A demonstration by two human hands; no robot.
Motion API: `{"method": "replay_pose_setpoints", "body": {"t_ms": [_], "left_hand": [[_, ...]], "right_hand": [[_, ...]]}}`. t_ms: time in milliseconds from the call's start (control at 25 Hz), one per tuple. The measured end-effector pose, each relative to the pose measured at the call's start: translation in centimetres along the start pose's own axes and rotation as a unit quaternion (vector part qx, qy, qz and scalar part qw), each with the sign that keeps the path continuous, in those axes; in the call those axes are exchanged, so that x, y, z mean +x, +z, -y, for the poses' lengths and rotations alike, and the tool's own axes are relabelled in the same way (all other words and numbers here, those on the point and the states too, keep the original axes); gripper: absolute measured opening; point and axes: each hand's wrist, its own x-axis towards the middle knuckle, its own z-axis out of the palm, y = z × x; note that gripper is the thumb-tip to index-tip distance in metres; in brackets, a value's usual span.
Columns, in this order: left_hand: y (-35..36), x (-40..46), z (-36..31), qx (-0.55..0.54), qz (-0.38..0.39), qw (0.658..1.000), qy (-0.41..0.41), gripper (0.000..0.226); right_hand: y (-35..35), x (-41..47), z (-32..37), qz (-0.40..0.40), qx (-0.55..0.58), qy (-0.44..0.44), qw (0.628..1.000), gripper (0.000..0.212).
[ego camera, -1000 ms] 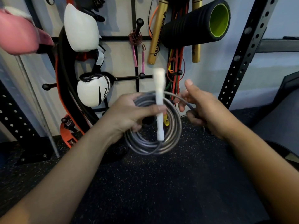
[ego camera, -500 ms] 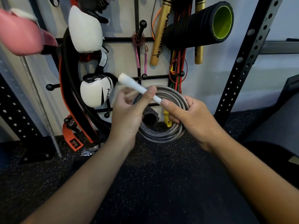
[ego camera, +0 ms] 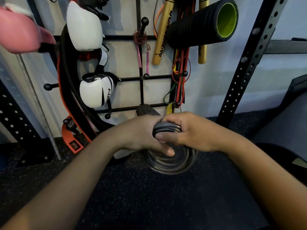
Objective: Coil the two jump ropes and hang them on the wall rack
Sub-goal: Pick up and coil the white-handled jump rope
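A grey jump rope [ego camera: 172, 163] is wound into a round coil and held in front of me, low over the dark floor. My left hand [ego camera: 141, 135] and my right hand [ego camera: 187, 133] both grip the top of the coil, fingers closed over the bundled strands. A white handle [ego camera: 121, 154] pokes out under my left wrist. On the black wall rack [ego camera: 142, 90] a second rope with pink handles [ego camera: 142, 53] hangs coiled from an upper peg. The rest of the grey rope's handles are hidden by my hands.
The rack also carries white boxing gloves [ego camera: 95, 90], a black-and-green foam roller [ego camera: 204, 22], gold sticks [ego camera: 162, 35], coloured resistance bands [ego camera: 180, 77] and black-orange belts [ego camera: 66, 90]. Perforated black uprights [ego camera: 245, 63] stand on both sides. Bare pegs [ego camera: 146, 75] jut out mid-rack.
The coil has dropped lower and tilted flat. Both hands closed together on its top. The white handle swung from upright, across the coil, to under my left wrist.
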Motion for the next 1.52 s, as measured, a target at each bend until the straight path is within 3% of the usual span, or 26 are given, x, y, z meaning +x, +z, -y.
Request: {"method": "replay_pose_setpoints", "body": {"t_ms": [80,240,320,480,640,760,880,960,1080,1240,1520], "left_hand": [[0.7,0.3,0.4,-0.08,-0.022,0.997,-0.001,0.033],[-0.6,-0.1,0.3,-0.205,-0.086,0.975,0.03,0.039],[-0.8,-0.1,0.1,-0.324,-0.135,0.934,0.068,0.019],[-0.2,1.1,-0.2,-0.514,-0.22,0.823,0.099,0.031],[2.1,1.6,-1.9,-0.602,-0.306,0.734,0.07,0.037],[3.7,1.9,-2.2,-0.592,-0.395,0.701,0.048,0.039],[4.5,1.9,-1.7,-0.548,-0.466,0.694,0.024,0.042],[5.1,1.7,-1.6,-0.523,-0.471,0.711,-0.001,0.05],[5.7,1.6,-2.1,-0.517,-0.479,0.709,0.013,0.044],[5.7,1.9,-2.4,-0.486,-0.486,0.725,0.053,0.028],[4.7,1.8,-1.0,-0.329,-0.544,0.767,0.09,0.02]], "right_hand": [[-0.1,-0.2,0.1,-0.015,0.04,0.009,0.999,0.026],[-1.9,-0.2,-0.3,-0.178,0.159,0.035,0.97,0.045],[-2.5,-0.4,-1.4,-0.22,0.236,0.057,0.945,0.052],[-0.9,0.0,-2.6,-0.229,0.344,0.064,0.908,0.046],[1.9,1.0,-0.1,-0.197,0.49,0.019,0.849,0.076],[4.0,1.3,1.3,-0.229,0.447,0.052,0.863,0.074],[4.8,1.1,2.4,-0.268,0.396,0.058,0.876,0.053],[5.4,1.1,3.3,-0.291,0.4,0.066,0.867,0.047],[6.9,1.3,3.2,-0.356,0.392,0.113,0.841,0.042],[7.1,1.5,2.5,-0.361,0.43,0.162,0.811,0.045],[7.2,1.6,1.8,-0.312,0.442,0.164,0.825,0.033]]}}
